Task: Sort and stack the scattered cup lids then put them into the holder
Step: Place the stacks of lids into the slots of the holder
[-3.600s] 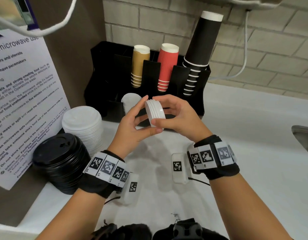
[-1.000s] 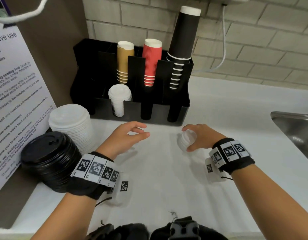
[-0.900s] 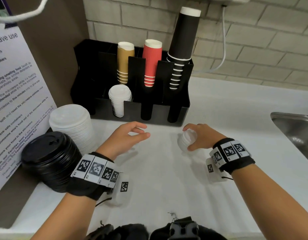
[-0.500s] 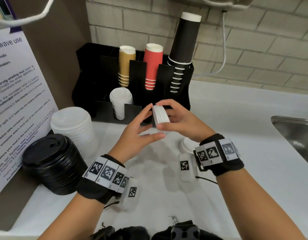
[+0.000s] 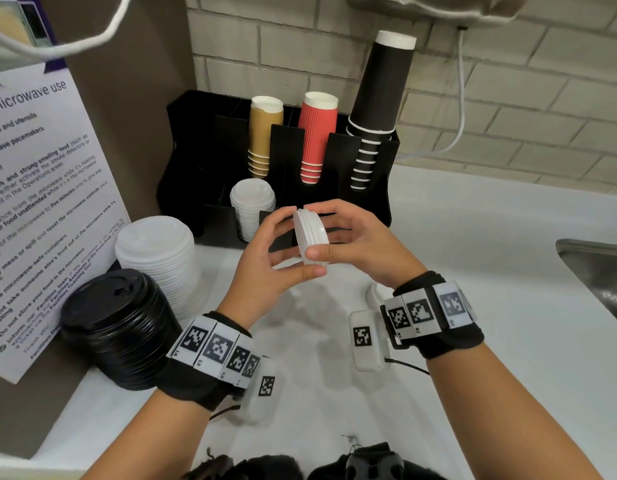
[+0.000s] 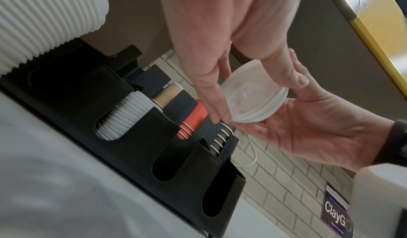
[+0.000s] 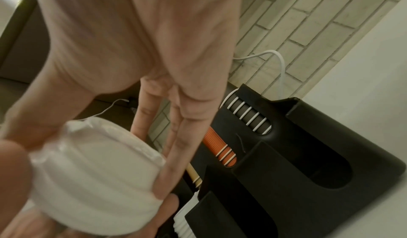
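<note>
A small stack of white cup lids (image 5: 310, 237) stands on edge in the air, just in front of the black holder (image 5: 369, 209). My right hand (image 5: 329, 233) grips it from the right, fingers over the top rim and thumb below. My left hand (image 5: 289, 245) pinches its rim from the left between fingertips and thumb. The left wrist view shows the stack's hollow underside (image 6: 251, 102) between both hands. In the right wrist view the stack (image 7: 94, 181) fills the lower left. Another small white lid stack (image 5: 251, 209) sits in the holder's front left slot. One more white lid (image 5: 373, 292) lies on the counter under my right wrist.
A tall stack of large white lids (image 5: 158, 251) and a stack of black lids (image 5: 116, 327) stand at the left by a printed notice. Tan cups (image 5: 263, 140), red cups (image 5: 315, 136) and black cups (image 5: 380, 98) fill the holder's back. A steel sink (image 5: 598, 268) lies at right.
A second ago my right hand was down on the counter taking lids while the left hovered empty. Both hands have since come together and risen with the stack in front of the holder.
</note>
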`<action>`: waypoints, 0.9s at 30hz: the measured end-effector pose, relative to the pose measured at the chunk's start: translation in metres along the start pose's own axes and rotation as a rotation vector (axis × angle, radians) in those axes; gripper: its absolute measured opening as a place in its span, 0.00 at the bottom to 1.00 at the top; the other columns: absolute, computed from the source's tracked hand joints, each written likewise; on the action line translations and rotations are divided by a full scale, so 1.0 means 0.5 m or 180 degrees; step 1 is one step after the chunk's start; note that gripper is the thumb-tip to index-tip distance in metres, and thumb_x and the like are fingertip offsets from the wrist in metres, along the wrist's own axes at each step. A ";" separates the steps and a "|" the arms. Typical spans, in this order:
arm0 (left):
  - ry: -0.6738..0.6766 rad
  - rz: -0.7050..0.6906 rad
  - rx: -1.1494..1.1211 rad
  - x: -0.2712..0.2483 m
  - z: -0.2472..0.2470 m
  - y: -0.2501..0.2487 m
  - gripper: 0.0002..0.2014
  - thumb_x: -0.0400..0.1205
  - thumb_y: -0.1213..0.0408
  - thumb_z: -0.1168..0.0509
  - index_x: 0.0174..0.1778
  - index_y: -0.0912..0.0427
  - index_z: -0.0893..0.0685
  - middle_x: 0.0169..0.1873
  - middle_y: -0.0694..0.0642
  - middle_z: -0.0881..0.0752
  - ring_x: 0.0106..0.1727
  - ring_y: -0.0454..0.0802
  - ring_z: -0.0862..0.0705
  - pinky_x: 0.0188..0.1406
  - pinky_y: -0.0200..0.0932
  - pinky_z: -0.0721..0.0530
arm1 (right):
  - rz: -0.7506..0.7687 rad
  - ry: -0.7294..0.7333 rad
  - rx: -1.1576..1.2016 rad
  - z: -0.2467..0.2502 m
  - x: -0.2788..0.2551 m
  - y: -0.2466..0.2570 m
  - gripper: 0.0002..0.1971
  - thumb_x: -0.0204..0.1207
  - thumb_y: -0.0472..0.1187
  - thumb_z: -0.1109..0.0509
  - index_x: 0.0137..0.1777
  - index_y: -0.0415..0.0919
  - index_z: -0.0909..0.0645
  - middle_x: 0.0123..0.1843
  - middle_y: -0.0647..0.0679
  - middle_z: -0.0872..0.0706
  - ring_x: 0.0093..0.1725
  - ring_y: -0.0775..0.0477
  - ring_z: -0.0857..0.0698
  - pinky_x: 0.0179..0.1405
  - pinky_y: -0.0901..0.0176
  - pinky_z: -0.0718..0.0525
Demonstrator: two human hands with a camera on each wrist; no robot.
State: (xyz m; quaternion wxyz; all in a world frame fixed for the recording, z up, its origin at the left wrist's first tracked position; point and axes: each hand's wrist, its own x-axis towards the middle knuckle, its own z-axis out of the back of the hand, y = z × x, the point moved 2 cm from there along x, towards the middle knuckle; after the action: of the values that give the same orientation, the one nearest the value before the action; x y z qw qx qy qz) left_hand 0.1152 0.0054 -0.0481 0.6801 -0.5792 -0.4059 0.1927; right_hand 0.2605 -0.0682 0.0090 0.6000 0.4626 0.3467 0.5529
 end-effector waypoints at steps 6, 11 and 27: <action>-0.0033 0.0010 0.0009 0.002 0.014 0.002 0.43 0.63 0.56 0.20 0.75 0.46 0.30 0.72 0.49 0.23 0.66 0.29 0.20 0.53 0.30 0.17 | 0.0061 0.0027 -0.0188 -0.014 0.024 0.003 0.27 0.66 0.40 0.18 0.65 0.49 0.21 0.59 0.49 0.14 0.56 0.53 0.13 0.53 0.58 0.12; -0.0377 0.0583 0.0166 0.003 0.053 0.012 0.46 0.63 0.46 0.23 0.78 0.43 0.34 0.74 0.50 0.27 0.67 0.48 0.19 0.57 0.37 0.18 | 0.0296 -0.0236 -0.0564 -0.013 0.124 0.029 0.30 0.64 0.41 0.16 0.66 0.46 0.22 0.60 0.49 0.16 0.57 0.53 0.15 0.55 0.64 0.15; -0.0277 0.1001 0.0778 0.002 0.086 0.032 0.13 0.79 0.61 0.27 0.60 0.49 0.16 0.65 0.52 0.20 0.57 0.46 0.15 0.44 0.35 0.16 | 0.0233 0.0327 -0.2995 -0.106 0.369 -0.003 0.36 0.64 0.39 0.19 0.73 0.40 0.29 0.66 0.39 0.22 0.64 0.40 0.22 0.59 0.46 0.17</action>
State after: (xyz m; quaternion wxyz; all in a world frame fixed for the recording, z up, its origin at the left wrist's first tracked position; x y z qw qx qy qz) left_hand 0.0857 0.0373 -0.0630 0.6888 -0.5397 -0.3130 0.3692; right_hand 0.2391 0.1224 0.0076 0.7066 0.1246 0.0713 0.6929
